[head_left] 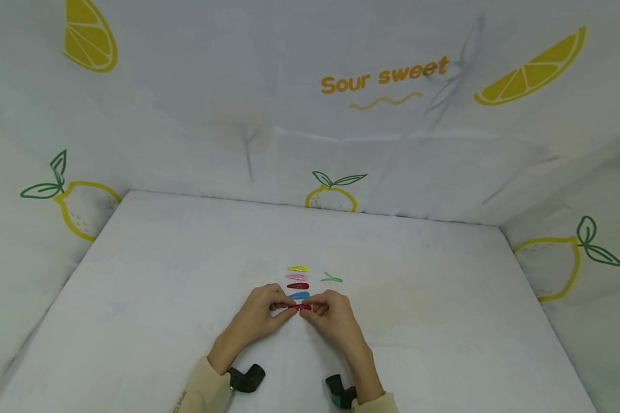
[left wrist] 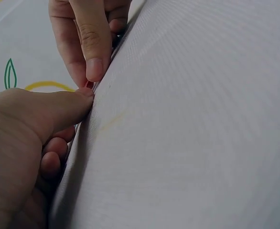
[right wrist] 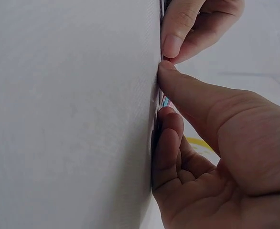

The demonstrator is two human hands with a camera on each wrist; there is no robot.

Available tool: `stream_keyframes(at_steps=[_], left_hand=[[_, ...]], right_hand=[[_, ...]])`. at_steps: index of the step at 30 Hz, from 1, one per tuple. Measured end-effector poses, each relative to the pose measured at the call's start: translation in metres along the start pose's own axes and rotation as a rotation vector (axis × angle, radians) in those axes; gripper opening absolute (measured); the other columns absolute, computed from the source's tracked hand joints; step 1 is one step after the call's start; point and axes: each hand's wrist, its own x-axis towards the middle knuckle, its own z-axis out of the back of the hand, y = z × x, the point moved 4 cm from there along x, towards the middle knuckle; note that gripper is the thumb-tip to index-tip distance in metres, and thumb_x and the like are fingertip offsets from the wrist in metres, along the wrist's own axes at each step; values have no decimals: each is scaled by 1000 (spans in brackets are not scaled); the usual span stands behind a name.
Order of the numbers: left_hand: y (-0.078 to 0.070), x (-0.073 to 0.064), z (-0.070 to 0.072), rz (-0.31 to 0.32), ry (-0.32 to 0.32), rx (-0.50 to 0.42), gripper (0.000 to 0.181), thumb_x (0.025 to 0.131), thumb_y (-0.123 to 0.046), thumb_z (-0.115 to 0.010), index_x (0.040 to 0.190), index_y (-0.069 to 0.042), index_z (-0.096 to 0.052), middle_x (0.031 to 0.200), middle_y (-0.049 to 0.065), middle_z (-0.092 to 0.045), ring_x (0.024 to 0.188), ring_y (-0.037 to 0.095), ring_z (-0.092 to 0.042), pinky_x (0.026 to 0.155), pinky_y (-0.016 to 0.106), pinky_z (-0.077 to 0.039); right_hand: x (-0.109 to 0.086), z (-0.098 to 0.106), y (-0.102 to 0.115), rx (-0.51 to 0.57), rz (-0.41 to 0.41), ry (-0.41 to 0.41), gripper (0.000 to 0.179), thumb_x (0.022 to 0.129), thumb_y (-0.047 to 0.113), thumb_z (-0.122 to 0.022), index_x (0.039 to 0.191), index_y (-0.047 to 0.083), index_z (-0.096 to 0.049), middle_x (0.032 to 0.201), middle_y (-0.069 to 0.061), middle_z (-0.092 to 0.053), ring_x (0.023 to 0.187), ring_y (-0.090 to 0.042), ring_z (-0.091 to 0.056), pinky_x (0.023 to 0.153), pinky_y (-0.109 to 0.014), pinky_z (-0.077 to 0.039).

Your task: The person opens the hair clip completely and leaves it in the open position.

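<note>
In the head view, a red snap hair clip (head_left: 301,307) lies low over the white table between both hands. My left hand (head_left: 260,310) pinches its left end with thumb and forefinger, and my right hand (head_left: 336,318) pinches the right end. Just beyond sits a blue hair clip (head_left: 299,295), partly covered by fingertips. Above it in a column lie a dark red clip (head_left: 297,285), a pink clip (head_left: 297,277) and a yellow clip (head_left: 297,268). Both wrist views show the thumbs (left wrist: 95,69) (right wrist: 171,74) close together, with the red clip mostly hidden.
A green hair clip (head_left: 332,278), its two arms spread, lies right of the column. The white table (head_left: 418,344) meets a lemon-printed cloth (head_left: 212,115) at its back and sides. Black devices (head_left: 248,378) show at both wrists.
</note>
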Motion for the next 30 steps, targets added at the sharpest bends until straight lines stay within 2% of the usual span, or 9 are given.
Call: stream_keyframes(at_steps=[11,18,25,30], left_hand=[[0,-2,0,5,6,-13,6,85,-8,-82,91,-11,-81,83,-2,-72,72,3,-55,66,17,-48],[-4,-1,3,1,18,-28,8,87,-8,-80,94,-9,-81,84,0,-76,75,2,-63,68,18,-53],[-8,2,7,45,40,-59,6,87,-8,-80,93,-8,-81,82,0,-77,70,-2,-61,66,17,-54],[-11,3,11,20,19,-69,6,87,-7,-80,92,-7,-80,80,0,-76,69,-4,-59,64,18,-54]], right_hand=[[-3,0,-1,13,27,-9,13,83,6,-83,94,0,-80,81,-7,-66,67,-4,-54,59,-16,-47],[-2,0,0,72,23,20,17,86,8,-81,101,-1,-79,86,-11,-76,68,-7,-66,62,-16,-53],[-2,1,2,102,31,21,16,86,6,-80,100,-1,-79,82,-12,-76,70,-12,-71,63,-14,-54],[-2,2,4,110,47,-10,16,85,5,-81,100,1,-79,81,-10,-75,68,-9,-70,63,-14,-55]])
